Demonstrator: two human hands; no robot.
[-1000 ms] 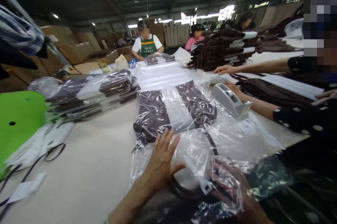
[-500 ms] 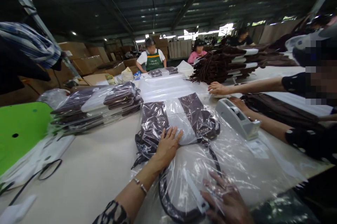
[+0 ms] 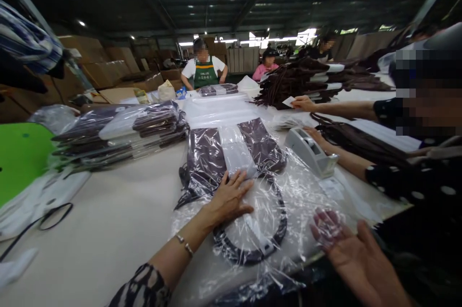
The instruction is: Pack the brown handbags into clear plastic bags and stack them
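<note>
We look down at a pale worktop (image 3: 119, 220) in a large workshop. In front of us lies a dark brown and white bag (image 3: 231, 153) sealed inside a clear plastic sleeve (image 3: 306, 191), its dark looped handle (image 3: 252, 244) curling toward us under the film.

Our left hand (image 3: 229, 196) rests flat on the sleeve, fingers spread and pressing down on the lower edge of the bag; it grasps nothing. A thin bracelet (image 3: 184, 245) sits on that wrist. Our right hand (image 3: 346, 244) is open with the palm turned up, at the near right edge of the sleeve, and its fingertips lie under or against the loose plastic there; it is not closed around anything.

To the left of the bag, a stack of bagged goods (image 3: 119, 131) of the same kind sits on the worktop, and further left we see a bright green panel (image 3: 19, 158) and a loose black cord (image 3: 50, 215). Just right of the bag stands a grey tape dispenser (image 3: 310, 150).

A co-worker at our right, in a dark dotted sleeve (image 3: 407, 182), has one hand (image 3: 312, 134) by the dispenser and the other hand (image 3: 301, 103) reaching toward a heap of dark unwrapped bags (image 3: 310, 81). Two more people stand at the far end of the worktop.
</note>
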